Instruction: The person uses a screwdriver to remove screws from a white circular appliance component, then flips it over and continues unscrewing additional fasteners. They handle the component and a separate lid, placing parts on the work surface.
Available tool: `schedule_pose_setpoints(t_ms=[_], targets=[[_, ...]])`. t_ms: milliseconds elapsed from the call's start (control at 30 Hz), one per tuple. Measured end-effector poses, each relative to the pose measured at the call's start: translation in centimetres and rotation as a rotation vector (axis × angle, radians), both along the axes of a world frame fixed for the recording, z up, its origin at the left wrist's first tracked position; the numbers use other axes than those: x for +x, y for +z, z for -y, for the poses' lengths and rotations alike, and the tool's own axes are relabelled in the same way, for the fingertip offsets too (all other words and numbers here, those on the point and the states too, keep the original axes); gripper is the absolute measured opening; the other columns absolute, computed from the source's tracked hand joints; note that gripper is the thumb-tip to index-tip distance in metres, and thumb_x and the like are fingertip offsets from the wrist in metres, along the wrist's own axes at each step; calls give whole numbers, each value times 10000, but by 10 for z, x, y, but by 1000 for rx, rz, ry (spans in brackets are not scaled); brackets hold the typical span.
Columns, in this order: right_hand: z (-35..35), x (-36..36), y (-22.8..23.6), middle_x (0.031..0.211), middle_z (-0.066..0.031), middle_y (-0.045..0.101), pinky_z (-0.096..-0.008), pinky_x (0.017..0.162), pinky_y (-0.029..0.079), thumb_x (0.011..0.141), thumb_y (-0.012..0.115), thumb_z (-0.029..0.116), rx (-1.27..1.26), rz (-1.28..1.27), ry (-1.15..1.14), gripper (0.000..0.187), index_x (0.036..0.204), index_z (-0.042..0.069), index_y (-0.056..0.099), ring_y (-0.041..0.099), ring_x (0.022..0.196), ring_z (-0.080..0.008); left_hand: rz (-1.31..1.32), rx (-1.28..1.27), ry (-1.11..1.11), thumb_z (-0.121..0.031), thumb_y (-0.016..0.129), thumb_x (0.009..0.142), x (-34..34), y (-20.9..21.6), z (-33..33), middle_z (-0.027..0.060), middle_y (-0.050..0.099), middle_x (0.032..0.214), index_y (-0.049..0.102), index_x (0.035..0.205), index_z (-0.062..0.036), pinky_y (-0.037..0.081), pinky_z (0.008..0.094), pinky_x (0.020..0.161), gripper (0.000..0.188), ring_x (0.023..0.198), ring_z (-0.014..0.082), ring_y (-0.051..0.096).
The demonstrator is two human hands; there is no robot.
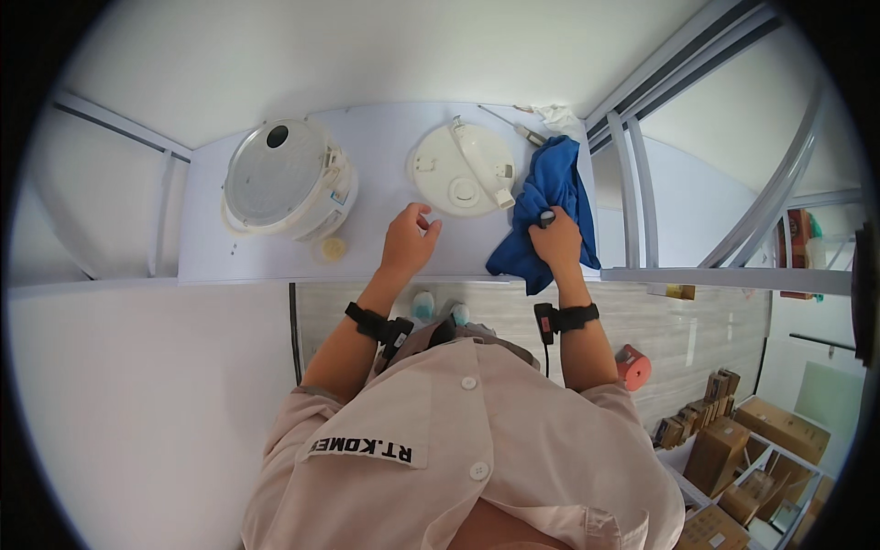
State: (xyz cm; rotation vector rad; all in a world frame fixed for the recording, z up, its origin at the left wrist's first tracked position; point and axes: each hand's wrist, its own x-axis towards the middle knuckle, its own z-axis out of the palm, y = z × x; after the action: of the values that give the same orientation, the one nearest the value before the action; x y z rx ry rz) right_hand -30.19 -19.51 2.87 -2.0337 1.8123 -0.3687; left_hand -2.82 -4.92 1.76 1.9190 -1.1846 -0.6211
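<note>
My right hand [556, 242] is closed around a small dark thing with a rounded grey end [547, 218]; its kind is hard to make out. That hand rests on a crumpled blue cloth [579, 197] at the right of the table. Held low over the table, my left hand [408, 240] has loosely curled fingers, the thumb apart and nothing visible between them. Just beyond, between the hands, lies a round white plastic cover [440, 179] with a raised strip across it. Farther left stands a white round appliance body [316, 220] with a grey metal disc on top, pierced by a dark hole.
A screwdriver [529, 136] lies behind the cloth, near crumpled white material [555, 117]. Close to the appliance body sits a small yellowish round piece [332, 248]. Metal frame rails [632, 192] bound the white table [385, 137] at right. Cardboard boxes [715, 454] stand at the lower right.
</note>
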Motion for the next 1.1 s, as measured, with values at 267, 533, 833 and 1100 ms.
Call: schedule_pose_setpoints(t_ms=[267, 533, 833, 1100], targets=[[-5, -52, 116, 1047, -164, 790, -368, 865, 597, 853, 863, 156, -203, 649, -66, 508, 1293, -40, 700, 753, 937, -256, -161, 47, 66, -248, 812, 965, -10, 10, 13, 86, 749, 980, 688, 1289, -26, 574, 352, 786, 411, 810, 199, 676], [-32, -85, 196, 1030, -37, 752, -255, 795, 562, 925, 873, 43, -561, 980, -62, 411, 1285, -15, 683, 685, 881, -96, -44, 70, 77, -269, 812, 956, -8, 7, 25, 110, 731, 1053, 672, 1296, -26, 575, 423, 838, 440, 920, 285, 702], [1, -46, 72, 1136, -177, 725, -398, 877, 598, 875, 862, 118, -340, 461, 4, 570, 1397, 12, 660, 738, 977, -311, -52, 33, 95, -269, 814, 953, 1, -8, 13, 69, 719, 1017, 678, 1304, -32, 568, 366, 797, 444, 831, 206, 668], [-30, -1, 45, 1217, -270, 594, -496, 1012, 575, 785, 776, 58, -115, 246, -4, 818, 1570, 62, 544, 670, 1130, -469, 123, 67, 116, -288, 822, 916, 19, -5, -9, 155, 698, 1274, 643, 1353, -31, 531, 460, 1013, 537, 1184, 356, 648]])
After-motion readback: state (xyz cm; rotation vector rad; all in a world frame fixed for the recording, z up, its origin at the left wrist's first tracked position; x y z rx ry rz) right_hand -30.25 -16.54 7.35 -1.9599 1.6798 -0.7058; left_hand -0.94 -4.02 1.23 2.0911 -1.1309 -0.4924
